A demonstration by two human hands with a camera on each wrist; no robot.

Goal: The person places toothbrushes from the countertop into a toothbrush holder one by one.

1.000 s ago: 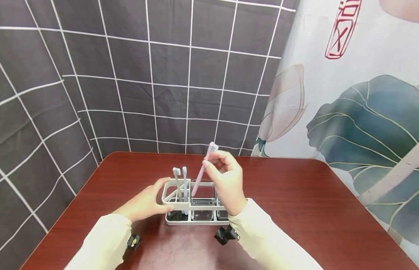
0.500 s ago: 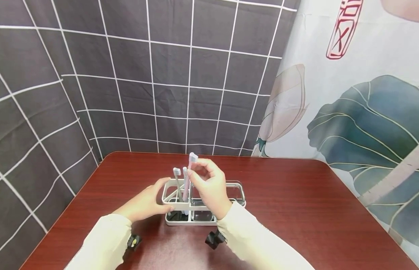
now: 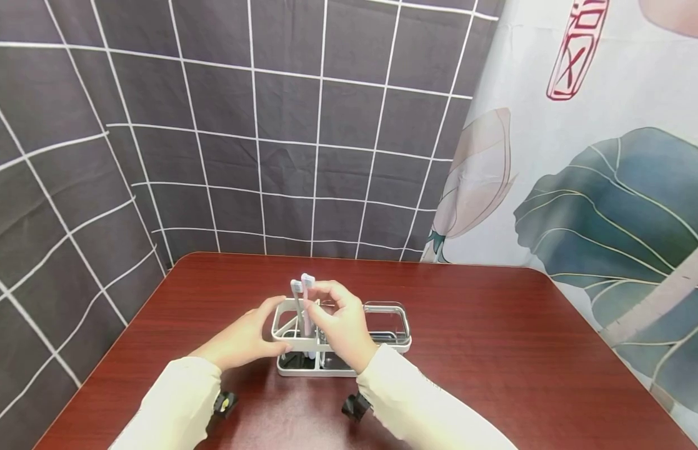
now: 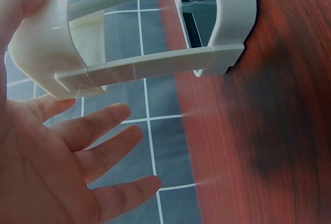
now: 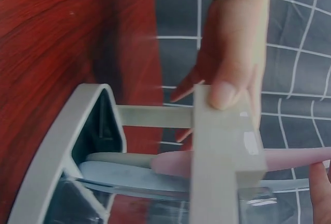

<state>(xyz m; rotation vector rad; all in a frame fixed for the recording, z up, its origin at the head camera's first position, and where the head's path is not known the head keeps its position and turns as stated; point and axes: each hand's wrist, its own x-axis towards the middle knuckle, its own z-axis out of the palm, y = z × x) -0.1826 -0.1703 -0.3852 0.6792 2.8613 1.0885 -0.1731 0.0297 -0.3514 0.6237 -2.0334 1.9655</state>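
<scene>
A white toothbrush holder [image 3: 339, 345] stands on the table. My left hand [image 3: 244, 334] holds its left end between thumb and forefinger; in the left wrist view the other fingers [image 4: 111, 154] are spread below the rim. My right hand [image 3: 340, 322] pinches a pink toothbrush [image 3: 307, 312] near its head. In the right wrist view the pink handle [image 5: 173, 163] reaches down through the upper frame into the left compartment. A grey toothbrush [image 3: 298, 306] leans beside it there. A pale blue toothbrush [image 5: 134, 175] lies alongside them, mostly hidden in the head view.
A clear cup [image 3: 385, 319] sits in the holder's right section; the middle section is partly behind my right hand. The reddish wooden table [image 3: 495, 350] extends on both sides. A dark grid-patterned curtain [image 3: 225, 156] hangs behind it, and a flower-printed cloth [image 3: 551, 144] at the right.
My right hand has moved left and down with the pink toothbrush, from over the middle section into the left compartment. The left hand has stayed on the holder.
</scene>
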